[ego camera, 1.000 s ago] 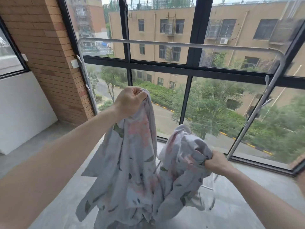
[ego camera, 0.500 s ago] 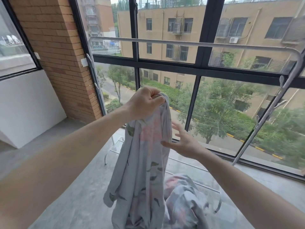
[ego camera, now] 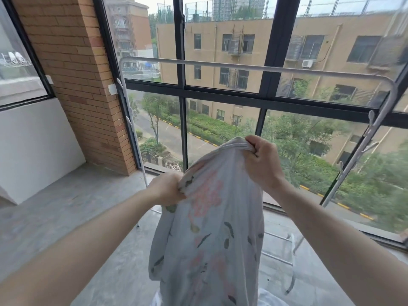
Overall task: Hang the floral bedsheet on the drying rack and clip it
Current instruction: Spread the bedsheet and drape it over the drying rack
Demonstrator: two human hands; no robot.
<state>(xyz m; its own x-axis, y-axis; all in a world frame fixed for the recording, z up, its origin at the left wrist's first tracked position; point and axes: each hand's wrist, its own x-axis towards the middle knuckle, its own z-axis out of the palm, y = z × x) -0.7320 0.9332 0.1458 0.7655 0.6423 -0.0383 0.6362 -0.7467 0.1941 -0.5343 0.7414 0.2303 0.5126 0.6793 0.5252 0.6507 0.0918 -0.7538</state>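
Between the two raised hands, a pale grey cotton bedsheet printed with pink blossoms and dark leaves (ego camera: 212, 228) hangs bunched in a long drape, its lower part dropping out of sight at the bottom of the view. The right hand (ego camera: 262, 164) is the higher one, fingers curled tight round a gathered fold at the top of the cloth. The left hand (ego camera: 165, 191) sits lower and to the side, also closed on the fabric, pinching an edge near a leaf print. Both grips are full; neither hand is free.

Beyond and above the sheet stands the white tubular metal drying rack (ego camera: 242, 67), its top bar running across in front of the black-framed window (ego camera: 181, 91), well clear of the cloth. A brick pillar (ego camera: 77, 85) stands to the left on the grey concrete floor (ego camera: 77, 206).

By my reading, the sheet is being sorted out to find an edge; hanging has not begun. Next it needs spreading wider between the hands, then lifting over the top bar. No clips are visible to me.
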